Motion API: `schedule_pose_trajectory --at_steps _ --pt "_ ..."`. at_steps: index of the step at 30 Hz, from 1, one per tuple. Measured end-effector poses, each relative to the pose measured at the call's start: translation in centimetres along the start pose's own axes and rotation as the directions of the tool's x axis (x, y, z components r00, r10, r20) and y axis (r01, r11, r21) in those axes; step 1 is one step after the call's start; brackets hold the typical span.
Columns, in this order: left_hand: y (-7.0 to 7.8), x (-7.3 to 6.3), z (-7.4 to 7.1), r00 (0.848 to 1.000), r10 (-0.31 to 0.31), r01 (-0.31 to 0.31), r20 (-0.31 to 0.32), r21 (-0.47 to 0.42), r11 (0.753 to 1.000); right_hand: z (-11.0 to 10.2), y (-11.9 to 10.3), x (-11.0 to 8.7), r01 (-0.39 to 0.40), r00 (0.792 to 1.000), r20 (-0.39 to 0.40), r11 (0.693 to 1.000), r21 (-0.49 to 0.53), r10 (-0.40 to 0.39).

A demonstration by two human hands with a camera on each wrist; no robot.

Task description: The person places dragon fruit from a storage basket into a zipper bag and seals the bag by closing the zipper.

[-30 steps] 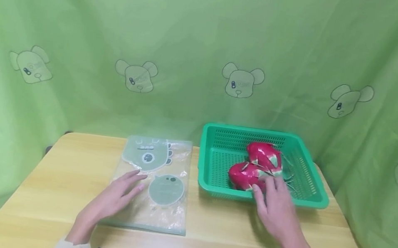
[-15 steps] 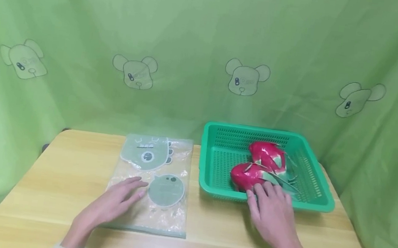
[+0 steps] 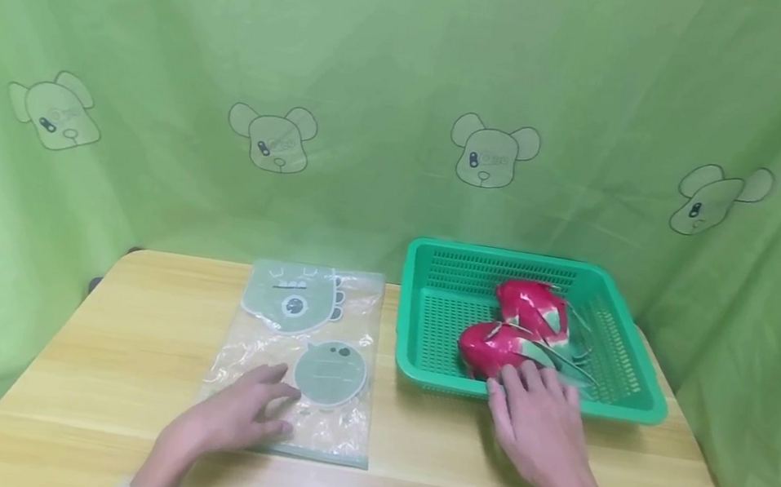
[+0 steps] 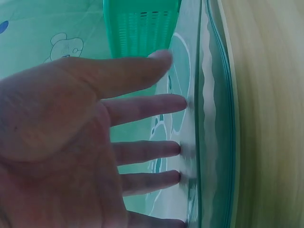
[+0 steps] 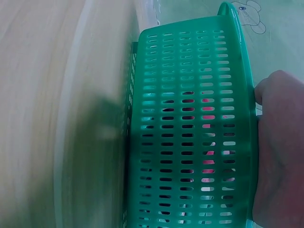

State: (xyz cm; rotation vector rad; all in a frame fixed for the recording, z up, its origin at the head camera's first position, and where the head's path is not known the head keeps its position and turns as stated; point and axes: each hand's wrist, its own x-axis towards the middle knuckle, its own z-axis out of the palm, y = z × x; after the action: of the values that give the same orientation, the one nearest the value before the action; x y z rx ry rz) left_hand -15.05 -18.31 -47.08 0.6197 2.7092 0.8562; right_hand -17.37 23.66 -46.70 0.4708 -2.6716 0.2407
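My left hand (image 3: 230, 416) lies over the lower left part of a clear zip bag (image 3: 328, 433) printed with green cartoon figures. Its fingers are spread, and in the left wrist view the fingertips (image 4: 176, 148) reach the plastic. My right hand (image 3: 541, 420) rests over the front rim of a green plastic basket (image 3: 526, 393), fingers loosely bent beside the leafy end of the front dragon fruit (image 3: 488, 347). The ends of those fingers are hidden. A second pink dragon fruit (image 3: 526, 304) sits just behind the first. Through the slots in the right wrist view, pink shows inside the basket (image 5: 190, 61).
Both the bag and the basket stand on a light wooden table (image 3: 92, 369), bag at left, basket at right. A green curtain (image 3: 386, 54) with bear faces hangs behind and at both sides.
My left hand has shifted down and toward the right over the bag, fingers spreading. My right hand has drawn back slightly from the front dragon fruit toward the basket's rim. The view has shifted a little.
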Motion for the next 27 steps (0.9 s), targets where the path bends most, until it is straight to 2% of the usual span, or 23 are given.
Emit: schedule_pose_trajectory --at_steps 10,18,27 --pt "0.5 -0.8 0.3 0.995 -0.073 0.069 0.063 0.068 0.995 0.4 0.1 -0.1 0.018 0.999 -0.036 1.0 -0.014 -0.019" --pt "0.5 -1.0 0.1 0.999 -0.015 0.011 0.041 0.104 0.995 0.3 0.0 -0.1 0.022 0.998 -0.063 1.0 0.0 -0.022" --pt "1.6 -0.5 1.4 0.991 -0.132 0.135 -0.025 0.169 0.976 0.2 -0.1 -0.1 0.024 0.997 -0.07 1.0 0.005 -0.023"
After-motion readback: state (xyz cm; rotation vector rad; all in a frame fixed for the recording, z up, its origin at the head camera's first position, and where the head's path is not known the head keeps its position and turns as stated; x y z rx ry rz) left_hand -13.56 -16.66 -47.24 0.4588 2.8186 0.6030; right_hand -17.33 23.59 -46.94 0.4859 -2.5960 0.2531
